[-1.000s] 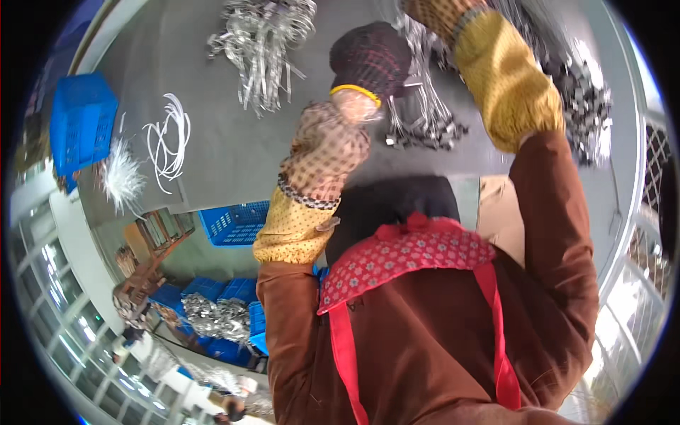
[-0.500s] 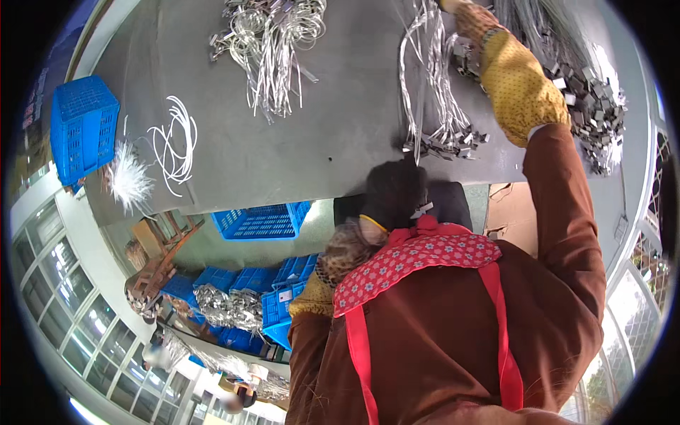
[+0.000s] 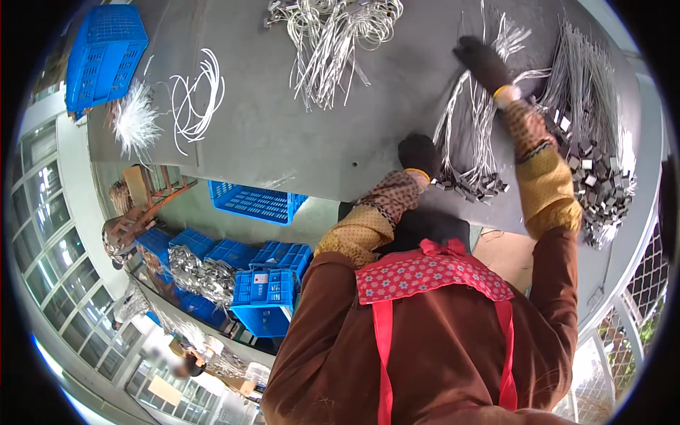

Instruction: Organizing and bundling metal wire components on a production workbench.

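On the grey table lies a bundle of pale cable-like strands (image 3: 484, 126), with small dark and silvery blocks (image 3: 476, 187) at its near end. My left hand (image 3: 418, 154), in a dark glove with a yellow cuff edge, rests at the bundle's left side, just above those blocks. Its fingers look curled in, and whatever they hold is hidden. Farther up, my right hand (image 3: 483, 62), gloved alike, reaches across the upper strands. Its fingers stretch out toward the left, and nothing shows in them.
Right of the bundle lie many grey strands (image 3: 584, 78) and a heap of dark blocks (image 3: 598, 184). Coiled strands (image 3: 336, 42) lie at the far middle, white loops (image 3: 198, 106) at left beside a blue crate (image 3: 106, 57). A blue basket (image 3: 255, 202) stands below the table edge.
My left hand has moved from in front of my chest up to the bundle on the table. My right hand has come nearer from the far edge. The whole view has shifted.
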A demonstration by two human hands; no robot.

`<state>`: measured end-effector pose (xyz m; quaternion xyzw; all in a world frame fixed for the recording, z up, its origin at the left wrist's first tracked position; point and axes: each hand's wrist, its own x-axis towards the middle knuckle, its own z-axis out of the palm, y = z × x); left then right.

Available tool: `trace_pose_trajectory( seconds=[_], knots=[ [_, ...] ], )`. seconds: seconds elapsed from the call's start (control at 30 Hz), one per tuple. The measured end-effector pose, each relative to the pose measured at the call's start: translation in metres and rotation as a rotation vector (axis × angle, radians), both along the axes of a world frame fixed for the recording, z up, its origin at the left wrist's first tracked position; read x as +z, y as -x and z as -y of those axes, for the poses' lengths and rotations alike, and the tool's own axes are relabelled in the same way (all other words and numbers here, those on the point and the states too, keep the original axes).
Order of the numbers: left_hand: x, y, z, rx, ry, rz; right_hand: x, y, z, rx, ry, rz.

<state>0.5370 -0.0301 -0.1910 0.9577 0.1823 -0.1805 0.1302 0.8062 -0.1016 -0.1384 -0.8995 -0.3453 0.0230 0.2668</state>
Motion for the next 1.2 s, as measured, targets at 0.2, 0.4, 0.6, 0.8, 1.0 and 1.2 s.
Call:
trace_pose_trajectory(
  seconds=[0.2, 0.4, 0.6, 0.8, 1.0, 1.2],
  knots=[
    [0.031, 0.006, -0.034, 0.01, 0.068, 0.177, -0.002, 0.077, -0.097, 0.076, 0.109, -0.267],
    [0.061, -0.043, -0.188, 0.418, 0.224, 0.287, 0.0, 0.061, -0.164, 0.08, 0.014, -0.348],
    [0.031, -0.142, -0.4, 0.567, 0.118, 0.327, -0.025, 0.079, -0.205, 0.084, -0.124, -0.525],
    [-0.022, -0.16, -0.425, 0.632, 0.249, 0.407, -0.013, 0.076, -0.238, -0.002, -0.118, -0.645],
    [-0.044, -0.123, -0.452, 0.166, 0.091, 0.709, -0.004, 0.055, -0.317, -0.065, -0.092, -0.529],
    [-0.029, -0.111, -0.436, 0.907, 1.522, 1.325, 0.013, 0.08, -0.402, 0.2, 0.03, -0.084]
  ],
)
